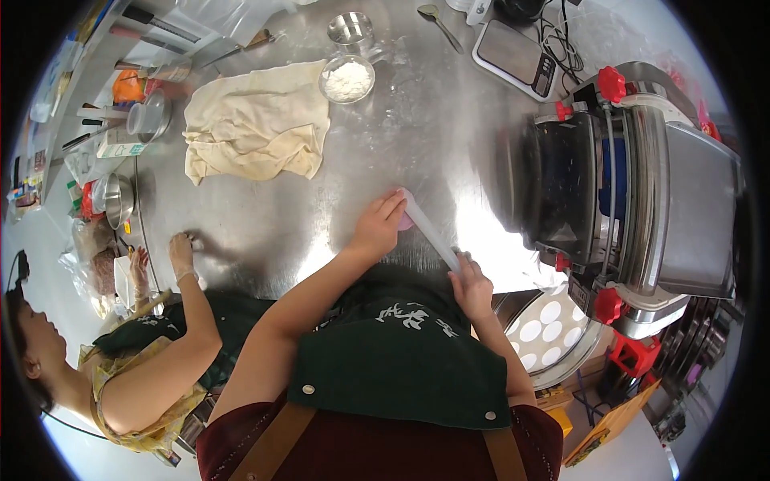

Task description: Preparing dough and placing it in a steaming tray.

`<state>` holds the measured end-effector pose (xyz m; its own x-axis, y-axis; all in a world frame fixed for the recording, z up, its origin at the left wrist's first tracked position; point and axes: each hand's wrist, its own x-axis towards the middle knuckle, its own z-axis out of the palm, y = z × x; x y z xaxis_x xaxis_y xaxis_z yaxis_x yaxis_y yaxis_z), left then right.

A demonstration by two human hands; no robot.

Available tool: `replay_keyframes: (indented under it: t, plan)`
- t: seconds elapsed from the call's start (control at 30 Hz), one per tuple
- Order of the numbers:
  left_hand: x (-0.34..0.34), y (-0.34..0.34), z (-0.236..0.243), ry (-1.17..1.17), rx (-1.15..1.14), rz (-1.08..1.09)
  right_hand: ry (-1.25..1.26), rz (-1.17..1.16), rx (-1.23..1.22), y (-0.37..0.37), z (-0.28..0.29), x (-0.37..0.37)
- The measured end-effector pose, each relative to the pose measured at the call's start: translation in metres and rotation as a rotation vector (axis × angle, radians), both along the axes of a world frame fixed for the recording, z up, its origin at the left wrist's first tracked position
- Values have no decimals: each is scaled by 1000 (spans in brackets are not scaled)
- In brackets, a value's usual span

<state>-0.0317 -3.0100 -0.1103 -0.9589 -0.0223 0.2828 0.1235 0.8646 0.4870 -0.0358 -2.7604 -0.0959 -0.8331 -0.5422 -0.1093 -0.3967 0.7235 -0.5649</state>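
Note:
A white rolling pin (433, 232) lies slantwise near the front edge of the steel table. My left hand (379, 226) is closed round its far end, the fingers bent over the top. At the near end my right hand (471, 284) grips the pin close to the table edge. A small pink piece of dough (406, 221) shows beside the pin, next to my left fingers and partly hidden by them. Farther back on the left lies a wrinkled, pale sheet of dough (257, 120). A bowl of white flour (347, 80) stands at its right corner.
A dough-rolling machine (618, 192) with red knobs stands at right, below a kitchen scale (517, 58). A spoon (439, 26) and a metal bowl (350, 30) sit at the back. Another person's hand (183, 255) is on the table at left. Below right is a tray with white rounds (552, 311).

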Motion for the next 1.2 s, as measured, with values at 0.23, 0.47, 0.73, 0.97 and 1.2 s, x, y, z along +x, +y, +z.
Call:
replay_keyframes:
  t: [0.23,0.47,0.73,0.97,1.2]
  plan:
    - [-2,1,-1,-60,-63,-80,-48,-51,57,-2,-3,9]
    - [-4,8,2,-64,-47,-161,-18,-98,53,-4,-4,14]
    - [-19,6,6,-118,-9,-225,-88,-147,56,-8,-7,13]
    - [-49,-16,5,-131,201,-61,-218,-130,-117,2,-6,6]
    - [-61,-26,1,-500,170,-12,-511,-388,-430,0,-8,6]
